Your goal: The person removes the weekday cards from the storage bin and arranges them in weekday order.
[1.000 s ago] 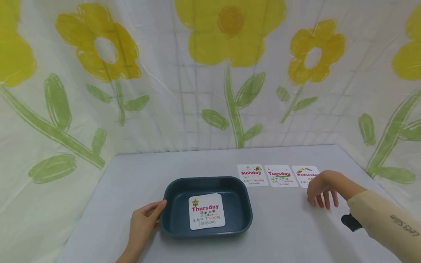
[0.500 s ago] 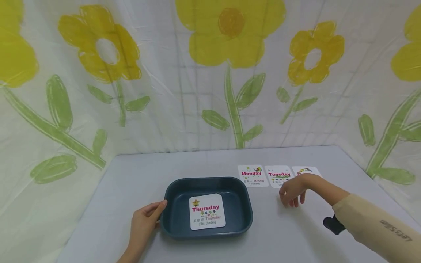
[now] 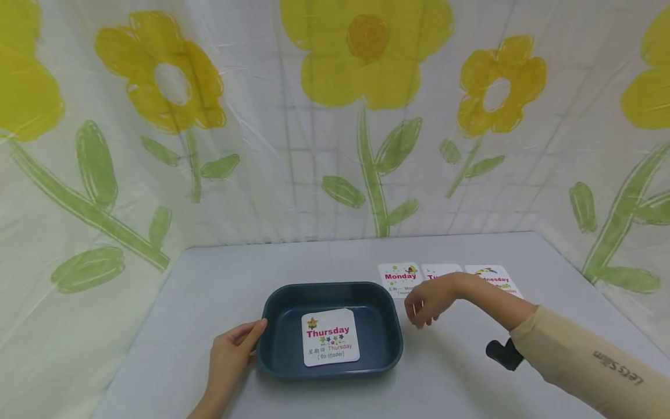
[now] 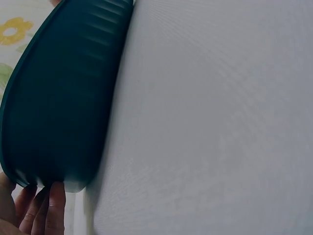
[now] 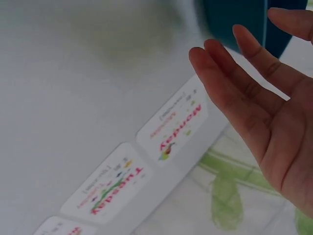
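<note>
A dark teal tray (image 3: 328, 372) stands on the table, and a "Thursday" flashcard (image 3: 331, 337) lies inside it. My left hand (image 3: 230, 355) grips the tray's left end, thumb at the rim; in the left wrist view its fingers (image 4: 56, 208) curl against the outer wall. Just past the tray's right rim hovers my right hand (image 3: 431, 298), holding nothing, with its fingers loosely bent. Behind it a row of flashcards reads "Monday" (image 3: 400, 277), "Tuesday" (image 5: 105, 188) and "Wednesday" (image 3: 497, 280). In the head view the right hand hides much of the "Tuesday" card.
The white table (image 3: 209, 273) ends at a white curtain (image 3: 251, 203) printed with yellow flowers. A small black device (image 3: 505, 355) shows below the right sleeve (image 3: 576, 349), over the table.
My right hand has moved left from beside the "Wednesday" card to near the tray's right rim, uncovering that card. The left hand and the tray stay in place.
</note>
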`<move>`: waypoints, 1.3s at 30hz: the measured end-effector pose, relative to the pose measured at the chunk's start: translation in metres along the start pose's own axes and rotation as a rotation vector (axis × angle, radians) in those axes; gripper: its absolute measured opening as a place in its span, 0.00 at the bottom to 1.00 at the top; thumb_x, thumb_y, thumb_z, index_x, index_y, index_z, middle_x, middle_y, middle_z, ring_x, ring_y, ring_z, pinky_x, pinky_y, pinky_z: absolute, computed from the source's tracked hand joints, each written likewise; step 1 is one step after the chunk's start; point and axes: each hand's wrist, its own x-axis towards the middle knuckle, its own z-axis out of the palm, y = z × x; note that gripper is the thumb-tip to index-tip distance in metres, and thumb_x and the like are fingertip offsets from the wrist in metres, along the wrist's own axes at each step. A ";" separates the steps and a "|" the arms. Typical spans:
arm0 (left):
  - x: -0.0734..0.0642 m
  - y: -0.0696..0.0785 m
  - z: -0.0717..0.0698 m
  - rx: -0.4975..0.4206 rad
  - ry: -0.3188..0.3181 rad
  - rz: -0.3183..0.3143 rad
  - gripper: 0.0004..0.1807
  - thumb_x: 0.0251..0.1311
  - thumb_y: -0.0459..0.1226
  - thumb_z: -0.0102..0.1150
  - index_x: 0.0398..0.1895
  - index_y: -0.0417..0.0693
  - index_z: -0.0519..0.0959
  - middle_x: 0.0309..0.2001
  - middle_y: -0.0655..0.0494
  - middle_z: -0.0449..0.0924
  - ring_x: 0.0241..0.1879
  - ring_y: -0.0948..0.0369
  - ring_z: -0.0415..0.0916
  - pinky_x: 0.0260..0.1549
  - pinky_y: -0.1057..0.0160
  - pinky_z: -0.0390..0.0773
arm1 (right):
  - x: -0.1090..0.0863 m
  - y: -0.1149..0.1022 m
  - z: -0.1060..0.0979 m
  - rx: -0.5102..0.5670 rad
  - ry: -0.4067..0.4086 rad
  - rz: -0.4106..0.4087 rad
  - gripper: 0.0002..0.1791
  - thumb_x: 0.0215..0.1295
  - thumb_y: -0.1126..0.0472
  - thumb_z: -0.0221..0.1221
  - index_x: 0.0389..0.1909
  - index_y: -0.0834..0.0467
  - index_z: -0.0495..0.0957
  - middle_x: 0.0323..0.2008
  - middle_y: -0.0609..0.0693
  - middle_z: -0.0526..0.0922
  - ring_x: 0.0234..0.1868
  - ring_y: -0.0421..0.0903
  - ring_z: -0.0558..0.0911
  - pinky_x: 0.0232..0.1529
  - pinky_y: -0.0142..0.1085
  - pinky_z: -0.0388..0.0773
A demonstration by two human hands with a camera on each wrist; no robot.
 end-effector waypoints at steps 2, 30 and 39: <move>0.000 0.001 0.000 -0.002 -0.001 0.002 0.28 0.52 0.56 0.61 0.44 0.41 0.81 0.42 0.46 0.83 0.34 0.60 0.83 0.22 0.69 0.79 | 0.000 -0.007 -0.002 -0.010 0.013 -0.015 0.03 0.57 0.60 0.61 0.32 0.52 0.77 0.28 0.43 0.77 0.34 0.45 0.79 0.41 0.40 0.78; -0.001 -0.001 0.000 -0.002 0.000 -0.002 0.27 0.53 0.54 0.61 0.42 0.39 0.81 0.41 0.44 0.83 0.35 0.56 0.83 0.23 0.68 0.79 | 0.062 -0.076 0.028 -0.138 0.188 -0.417 0.19 0.60 0.52 0.60 0.51 0.54 0.75 0.50 0.47 0.77 0.51 0.44 0.76 0.46 0.29 0.74; 0.000 -0.001 0.001 0.008 0.004 -0.003 0.28 0.53 0.55 0.61 0.42 0.39 0.81 0.40 0.44 0.83 0.36 0.57 0.83 0.23 0.68 0.79 | 0.079 -0.078 0.041 -0.186 0.307 -0.346 0.22 0.57 0.50 0.62 0.53 0.50 0.74 0.54 0.48 0.73 0.49 0.41 0.73 0.51 0.34 0.73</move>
